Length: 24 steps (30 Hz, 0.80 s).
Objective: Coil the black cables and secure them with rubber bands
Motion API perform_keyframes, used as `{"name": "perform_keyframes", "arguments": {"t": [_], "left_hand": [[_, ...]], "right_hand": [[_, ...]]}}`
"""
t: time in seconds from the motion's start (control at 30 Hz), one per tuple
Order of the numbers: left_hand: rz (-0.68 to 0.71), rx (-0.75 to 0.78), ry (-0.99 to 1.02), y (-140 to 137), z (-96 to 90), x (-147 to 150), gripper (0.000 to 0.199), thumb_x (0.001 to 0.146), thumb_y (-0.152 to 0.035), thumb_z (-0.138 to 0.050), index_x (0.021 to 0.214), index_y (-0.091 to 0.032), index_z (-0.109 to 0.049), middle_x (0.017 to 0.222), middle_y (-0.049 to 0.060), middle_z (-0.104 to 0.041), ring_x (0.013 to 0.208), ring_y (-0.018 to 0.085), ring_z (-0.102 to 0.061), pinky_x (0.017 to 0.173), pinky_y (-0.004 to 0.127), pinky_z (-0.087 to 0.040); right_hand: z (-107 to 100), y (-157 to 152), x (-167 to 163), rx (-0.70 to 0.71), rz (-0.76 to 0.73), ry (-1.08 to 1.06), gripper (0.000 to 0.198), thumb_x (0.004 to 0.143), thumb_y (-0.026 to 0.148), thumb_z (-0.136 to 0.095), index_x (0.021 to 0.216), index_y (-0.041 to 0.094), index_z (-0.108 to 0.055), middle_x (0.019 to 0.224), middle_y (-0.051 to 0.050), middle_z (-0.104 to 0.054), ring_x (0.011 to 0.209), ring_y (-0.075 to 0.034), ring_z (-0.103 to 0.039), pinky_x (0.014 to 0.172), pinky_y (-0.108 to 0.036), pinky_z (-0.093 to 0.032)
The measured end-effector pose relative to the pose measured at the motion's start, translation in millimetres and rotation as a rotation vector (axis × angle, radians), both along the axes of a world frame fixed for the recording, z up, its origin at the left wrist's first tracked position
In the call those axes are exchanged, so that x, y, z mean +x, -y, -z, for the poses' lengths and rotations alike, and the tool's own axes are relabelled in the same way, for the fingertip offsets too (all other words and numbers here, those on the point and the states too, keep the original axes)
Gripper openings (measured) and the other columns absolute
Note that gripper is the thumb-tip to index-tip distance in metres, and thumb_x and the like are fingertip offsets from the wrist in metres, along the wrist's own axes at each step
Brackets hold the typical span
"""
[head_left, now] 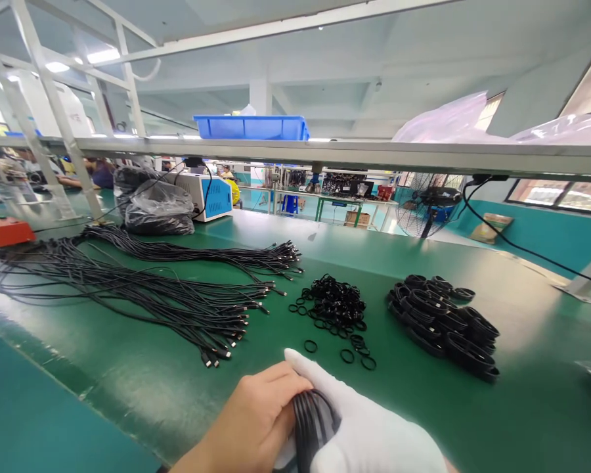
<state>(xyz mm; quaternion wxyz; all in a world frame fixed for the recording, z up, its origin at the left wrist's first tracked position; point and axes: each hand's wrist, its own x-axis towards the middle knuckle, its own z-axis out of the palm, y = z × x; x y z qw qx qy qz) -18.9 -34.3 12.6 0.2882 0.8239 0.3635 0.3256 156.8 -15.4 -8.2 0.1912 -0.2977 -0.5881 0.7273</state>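
Observation:
At the front edge of the green table, my bare left hand [263, 417] and my white-gloved right hand [369, 420] meet around a coiled black cable [312, 420]. Both are closed on it, and the coil's lower part runs out of the picture. Just beyond my fingers lie several loose black rings [347, 355], with a heap of more rings [335, 302] behind them. To the right sits a pile of coiled black cables [443, 322]. Long uncoiled black cables [167, 299] spread over the left side, their connector ends pointing right.
The green table [285, 430] has a raised shelf [349, 152] over it, bearing a blue tray [251, 127]. A plastic bag [160, 205], a blue-and-white machine [214, 196] and an orange-red box [4, 232] stand at left. A fan [426, 200] is behind the table; a black wire [526, 249] hangs right.

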Motion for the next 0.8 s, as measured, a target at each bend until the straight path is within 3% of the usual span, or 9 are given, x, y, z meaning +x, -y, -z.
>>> {"name": "perform_keyframes", "arguments": {"t": [0.07,0.13,0.2,0.27,0.43,0.57,0.8], "left_hand": [[0.003,-0.03,-0.005,-2,0.7,-1,0.027,0.086,-0.015,-0.038,0.091,-0.02,-0.064,0.085,0.003,-0.064,0.078,0.015,-0.059,0.07,0.022,-0.045],[-0.009,-0.03,-0.026,-3,3.6,0,0.028,0.086,-0.016,-0.037,0.091,-0.019,-0.063,0.086,0.004,-0.064,0.078,0.016,-0.058,0.07,0.023,-0.045],[-0.051,-0.027,-0.057,-5,6.0,1,0.029,0.085,-0.015,-0.036,0.09,-0.02,-0.063,0.086,0.004,-0.062,0.075,0.016,-0.058,0.068,0.024,-0.044],[-0.118,-0.058,-0.073,-6,6.2,2,0.029,0.083,-0.013,-0.036,0.088,-0.02,-0.064,0.087,0.004,-0.06,0.075,0.016,-0.057,0.068,0.025,-0.043],[-0.249,-0.348,0.016,-8,1.0,3,0.024,0.079,-0.016,-0.047,0.098,-0.023,-0.058,0.074,-0.002,-0.06,0.069,0.015,-0.056,0.064,0.025,-0.042],[-0.295,-0.564,0.166,-10,1.0,8,0.013,0.077,-0.024,-0.052,0.089,-0.02,-0.054,0.059,-0.007,-0.051,0.05,0.012,-0.051,0.05,0.022,-0.04],[-0.399,-0.43,-0.004,-14,6.3,18,0.007,0.075,-0.02,-0.05,0.08,-0.021,-0.054,0.059,-0.006,-0.054,0.055,0.012,-0.05,0.052,0.022,-0.036]], "right_hand": [[7,-4,-10,-0.003,0.048,-0.032,0.095,0.048,0.035,-0.082,0.132,0.018,-0.041,0.096,-0.007,-0.061,0.091,-0.023,-0.06,0.083,-0.036,-0.045],[9,-6,-17,0.009,0.145,-0.083,0.082,0.046,0.03,-0.081,0.121,0.018,-0.052,0.096,-0.006,-0.06,0.091,-0.021,-0.059,0.084,-0.033,-0.045],[5,-6,-22,0.007,0.204,-0.136,0.071,0.041,0.022,-0.082,0.107,0.018,-0.058,0.092,-0.004,-0.06,0.088,-0.019,-0.06,0.082,-0.031,-0.046],[-3,-4,-24,-0.043,0.173,-0.153,0.065,0.038,0.016,-0.081,0.1,0.017,-0.058,0.082,-0.001,-0.062,0.077,-0.018,-0.061,0.073,-0.032,-0.05],[-10,0,-22,-0.247,0.085,-0.134,0.038,0.052,0.02,-0.072,0.086,0.01,-0.061,0.064,-0.003,-0.062,0.057,-0.015,-0.061,0.057,-0.029,-0.051],[0,-1,-22,-0.254,0.176,-0.204,0.036,0.051,0.032,-0.075,0.075,0.007,-0.062,0.063,-0.006,-0.061,0.057,-0.017,-0.062,0.054,-0.029,-0.051],[8,-3,-26,-0.238,0.19,-0.162,0.037,0.051,0.033,-0.074,0.074,0.006,-0.065,0.06,-0.008,-0.064,0.051,-0.016,-0.062,0.053,-0.029,-0.051]]}}
